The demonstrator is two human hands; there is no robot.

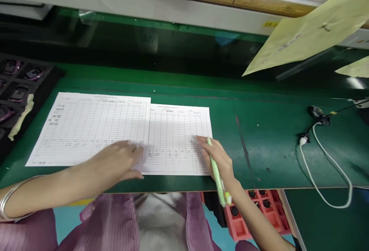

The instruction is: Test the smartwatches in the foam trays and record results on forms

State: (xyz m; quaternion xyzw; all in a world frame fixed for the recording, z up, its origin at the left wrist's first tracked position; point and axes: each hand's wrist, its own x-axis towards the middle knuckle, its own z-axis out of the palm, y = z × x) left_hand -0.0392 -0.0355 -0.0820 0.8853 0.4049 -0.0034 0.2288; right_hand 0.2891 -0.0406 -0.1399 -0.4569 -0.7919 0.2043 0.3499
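Note:
Two printed table forms with handwritten entries lie on the green bench. The left form (95, 122) overlaps the left edge of the right form (180, 132). My left hand (121, 158) rests on the lower right part of the left form, fingers bent and thumb stretched out apart from them; it holds nothing that I can see. In my right hand (220, 160) is a light green pen (216, 174), gripped with its rear end toward me. That hand lies over the right edge of the right form. The pen's writing tip is not visible.
A black foam tray (21, 89) with small purple-edged devices stands at the left. A white cable (325, 153) loops over the front edge at the right. Yellowish paper (305, 32) hangs at the upper right. Below the bench is a red tray (242, 228) with round black parts.

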